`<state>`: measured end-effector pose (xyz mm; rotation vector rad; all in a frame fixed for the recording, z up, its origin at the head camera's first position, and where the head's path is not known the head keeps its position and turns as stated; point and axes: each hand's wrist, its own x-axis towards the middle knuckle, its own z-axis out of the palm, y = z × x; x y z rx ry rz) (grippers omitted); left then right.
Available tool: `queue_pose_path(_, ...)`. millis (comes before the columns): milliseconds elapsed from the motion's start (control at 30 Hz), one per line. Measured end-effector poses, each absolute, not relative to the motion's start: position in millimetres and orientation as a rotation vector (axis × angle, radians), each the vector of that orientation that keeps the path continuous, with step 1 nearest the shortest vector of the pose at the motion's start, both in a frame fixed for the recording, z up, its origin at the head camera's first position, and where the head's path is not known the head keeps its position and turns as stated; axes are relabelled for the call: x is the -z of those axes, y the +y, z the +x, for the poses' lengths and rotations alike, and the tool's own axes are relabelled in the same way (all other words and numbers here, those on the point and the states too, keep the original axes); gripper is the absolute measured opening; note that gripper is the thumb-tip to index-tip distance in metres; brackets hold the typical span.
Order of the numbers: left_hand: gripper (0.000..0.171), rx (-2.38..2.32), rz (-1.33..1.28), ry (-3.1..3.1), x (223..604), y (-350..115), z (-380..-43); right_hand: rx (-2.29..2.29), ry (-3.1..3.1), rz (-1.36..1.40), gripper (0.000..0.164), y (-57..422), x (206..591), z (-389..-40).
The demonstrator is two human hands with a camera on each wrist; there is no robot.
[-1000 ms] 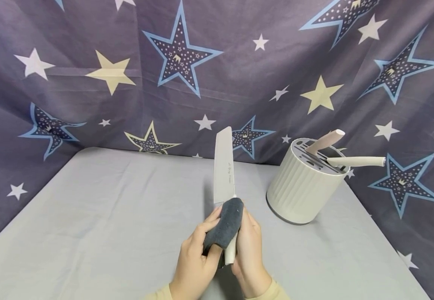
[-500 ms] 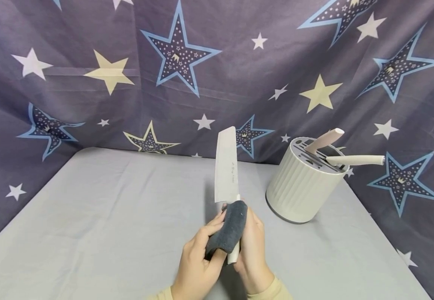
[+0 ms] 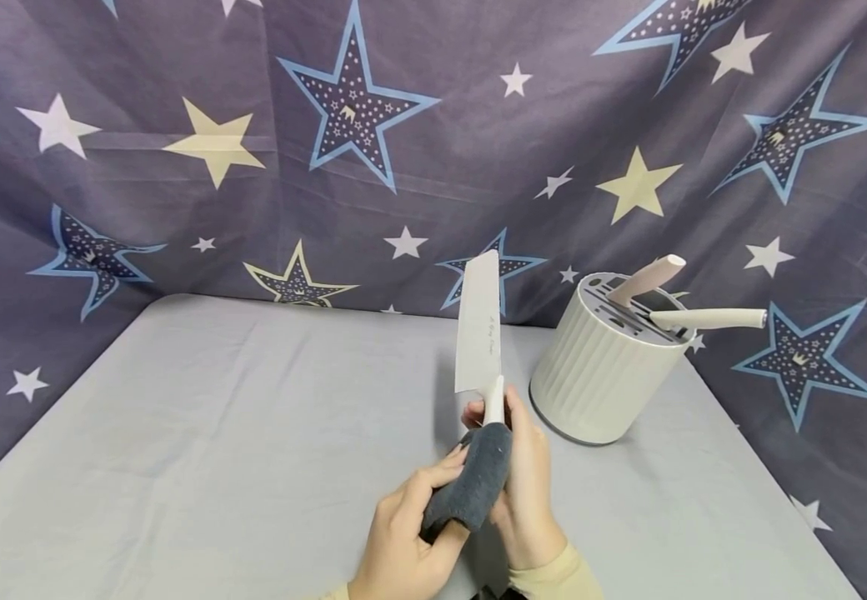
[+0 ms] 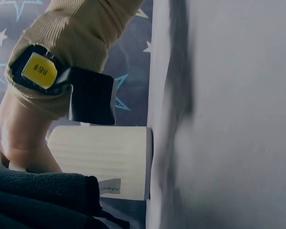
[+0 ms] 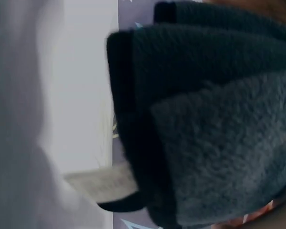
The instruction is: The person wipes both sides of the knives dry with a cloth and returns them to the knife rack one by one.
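In the head view a broad-bladed kitchen knife [image 3: 480, 325] points away from me, its blade above the table and its pale handle partly wrapped in a folded dark grey cloth [image 3: 473, 483]. My left hand [image 3: 407, 533] grips the cloth round the lower handle, thumb near its front end. On the other side, my right hand [image 3: 529, 483] holds the upper handle near the blade, fingertips showing behind it. The handle's butt is hidden by the cloth. The right wrist view is mostly filled by the cloth [image 5: 224, 143], with a pale label [image 5: 105, 183] hanging from its edge.
A ribbed cream knife block [image 3: 606, 375] stands at the right, near the star-patterned curtain [image 3: 201, 208]. One pinkish handle [image 3: 647, 281] and one cream handle [image 3: 711, 319] stick out of its top. Pale grey cloth [image 3: 253, 450] covers the table.
Both hands and the knife have shifted right. The cloth has slid down the handle: its upper part now shows near the blade, and the butt that stuck out below is covered.
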<state>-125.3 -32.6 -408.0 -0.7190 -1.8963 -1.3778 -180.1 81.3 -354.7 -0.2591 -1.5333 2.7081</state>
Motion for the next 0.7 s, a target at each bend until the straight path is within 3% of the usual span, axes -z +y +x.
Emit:
queue_pose_path(333,0.050,1.335,-0.766,-1.899,407.6,-32.6,-121.3,-2.601,-1.588,-0.301,0.040,87.9,351.5,-185.1)
queue_pose_path(700,0.033,1.496,-0.728,-1.993,404.3,-32.0,-116.8,-2.721,-1.577,-0.246,0.036,95.9,350.2,-188.0)
